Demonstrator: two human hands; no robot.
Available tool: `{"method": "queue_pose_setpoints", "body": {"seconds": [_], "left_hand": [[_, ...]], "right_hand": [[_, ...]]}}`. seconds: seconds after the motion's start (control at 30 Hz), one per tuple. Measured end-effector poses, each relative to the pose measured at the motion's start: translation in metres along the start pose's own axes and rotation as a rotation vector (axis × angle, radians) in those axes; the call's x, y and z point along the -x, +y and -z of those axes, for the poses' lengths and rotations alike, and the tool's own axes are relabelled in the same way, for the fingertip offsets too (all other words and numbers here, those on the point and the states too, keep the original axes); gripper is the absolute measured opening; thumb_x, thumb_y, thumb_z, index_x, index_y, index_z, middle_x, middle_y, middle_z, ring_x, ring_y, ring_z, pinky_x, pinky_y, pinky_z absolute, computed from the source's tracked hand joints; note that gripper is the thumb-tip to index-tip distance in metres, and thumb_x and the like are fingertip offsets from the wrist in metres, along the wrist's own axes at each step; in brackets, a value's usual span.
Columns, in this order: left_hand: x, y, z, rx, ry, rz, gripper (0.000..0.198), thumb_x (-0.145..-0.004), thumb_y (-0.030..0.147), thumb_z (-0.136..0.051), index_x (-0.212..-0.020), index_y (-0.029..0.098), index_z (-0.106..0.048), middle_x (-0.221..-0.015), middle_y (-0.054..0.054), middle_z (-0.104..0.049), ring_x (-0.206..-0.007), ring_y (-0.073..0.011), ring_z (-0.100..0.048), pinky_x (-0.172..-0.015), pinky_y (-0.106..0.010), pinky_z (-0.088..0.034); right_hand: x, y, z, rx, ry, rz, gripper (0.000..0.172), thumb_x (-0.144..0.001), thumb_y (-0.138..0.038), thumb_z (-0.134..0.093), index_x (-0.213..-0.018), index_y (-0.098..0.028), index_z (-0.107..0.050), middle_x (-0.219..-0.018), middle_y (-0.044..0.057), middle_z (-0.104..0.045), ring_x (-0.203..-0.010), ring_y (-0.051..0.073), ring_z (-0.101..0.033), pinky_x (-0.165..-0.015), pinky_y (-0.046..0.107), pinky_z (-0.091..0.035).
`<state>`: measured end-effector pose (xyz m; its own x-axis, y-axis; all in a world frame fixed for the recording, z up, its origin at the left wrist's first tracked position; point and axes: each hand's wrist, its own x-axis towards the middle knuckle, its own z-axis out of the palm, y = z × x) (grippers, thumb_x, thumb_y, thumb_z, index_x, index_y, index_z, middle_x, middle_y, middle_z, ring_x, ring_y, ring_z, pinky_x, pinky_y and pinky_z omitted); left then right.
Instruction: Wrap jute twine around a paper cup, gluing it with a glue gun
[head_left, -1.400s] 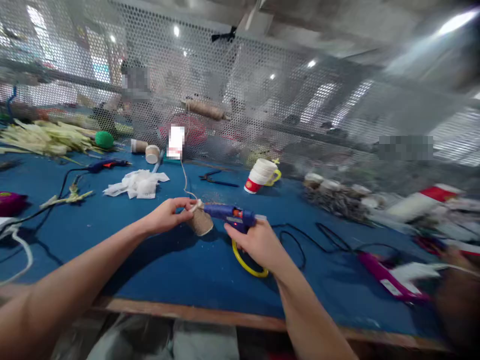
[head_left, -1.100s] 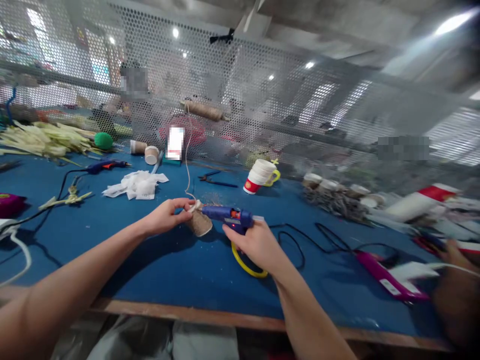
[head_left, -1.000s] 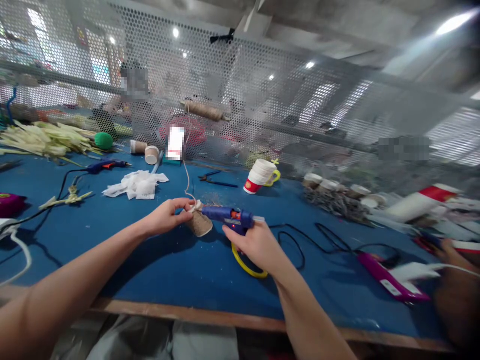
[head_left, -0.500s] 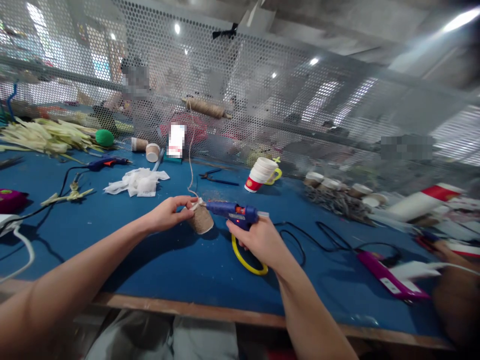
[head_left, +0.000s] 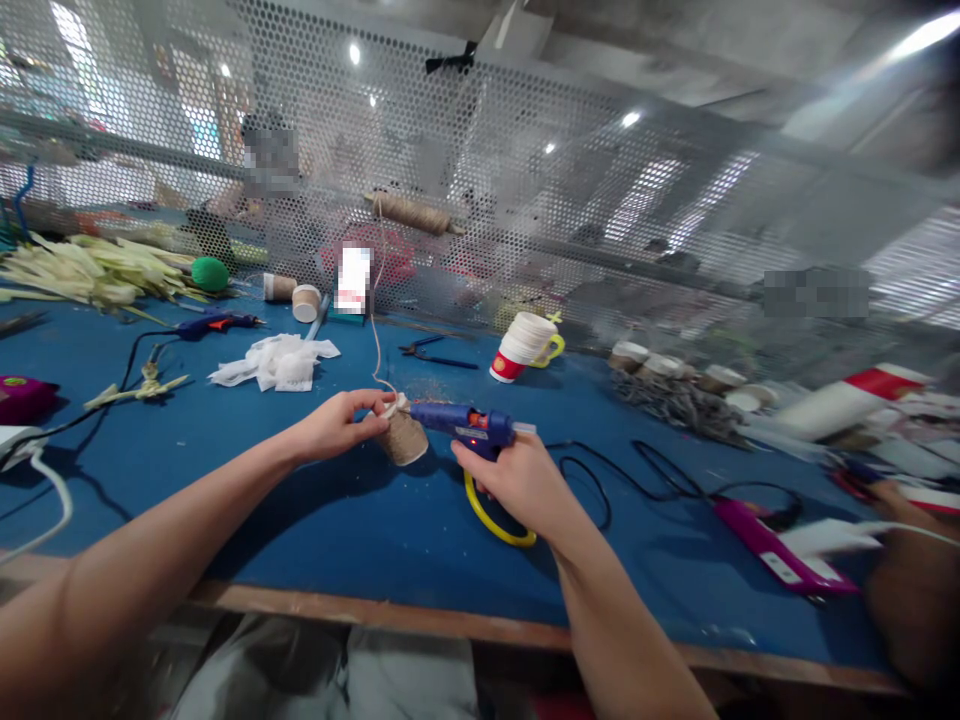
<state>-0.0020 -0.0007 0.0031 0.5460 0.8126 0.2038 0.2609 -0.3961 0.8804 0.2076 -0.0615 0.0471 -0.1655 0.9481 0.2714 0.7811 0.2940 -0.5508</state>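
Hands barely differ from the pictures of the last second and a half. The left hand (head_left: 335, 427) keeps its fingers pinched at the top edge of the cup (head_left: 405, 442), which is wrapped in brown cord and sits just left of the frame's centre. The right hand (head_left: 517, 482) stays closed round the grip of the blue glue gun (head_left: 459, 423), with the nozzle touching that same edge. The cup is tilted and low over the blue surface (head_left: 360, 540); whether its base rests there cannot be told.

What has changed is the twine (head_left: 377, 320). In the earliest picture it ran only a short way up from the cup. Now it climbs in one line to the spool (head_left: 411, 212) hung on the mesh screen (head_left: 600, 200) in the upper middle of the frame. The view has also drifted slightly.

With nozzle and pinch unmoved at one spot, the glue is probably being laid or left to grip there, and the wrapping has not gone on to a new turn. A red light shows on the gun's side. Its yellow loop (head_left: 491, 520) hangs below the right hand, and the black cable (head_left: 600, 478) trails off toward the right of the frame.
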Motion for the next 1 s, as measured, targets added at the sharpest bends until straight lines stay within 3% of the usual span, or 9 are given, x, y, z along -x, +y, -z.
{"method": "queue_pose_setpoints", "body": {"seconds": [0.67, 1.0], "left_hand": [[0.0, -0.001, -0.001, 0.008, 0.005, -0.012, 0.021, -0.074, 0.037, -0.051, -0.067, 0.017, -0.047, -0.123, -0.011, -0.055, -0.122, -0.0253, -0.042, -0.101, -0.036, -0.029], [0.001, 0.002, 0.003, 0.006, -0.06, -0.042, 0.018, -0.077, 0.031, -0.05, -0.066, 0.017, -0.047, -0.129, -0.011, -0.05, -0.124, -0.0212, -0.04, -0.101, -0.034, -0.028]], "right_hand": [[-0.002, 0.01, 0.002, 0.017, 0.001, -0.056, 0.028, -0.073, -0.034, -0.05, -0.05, -0.02, -0.046, -0.039, -0.002, -0.049, -0.041, 0.013, -0.048, -0.045, 0.026, -0.04], [-0.001, 0.005, 0.005, -0.049, -0.051, -0.111, 0.03, -0.074, -0.031, -0.051, -0.047, -0.02, -0.044, -0.037, -0.002, -0.049, -0.037, 0.013, -0.049, -0.044, 0.025, -0.041]]}}
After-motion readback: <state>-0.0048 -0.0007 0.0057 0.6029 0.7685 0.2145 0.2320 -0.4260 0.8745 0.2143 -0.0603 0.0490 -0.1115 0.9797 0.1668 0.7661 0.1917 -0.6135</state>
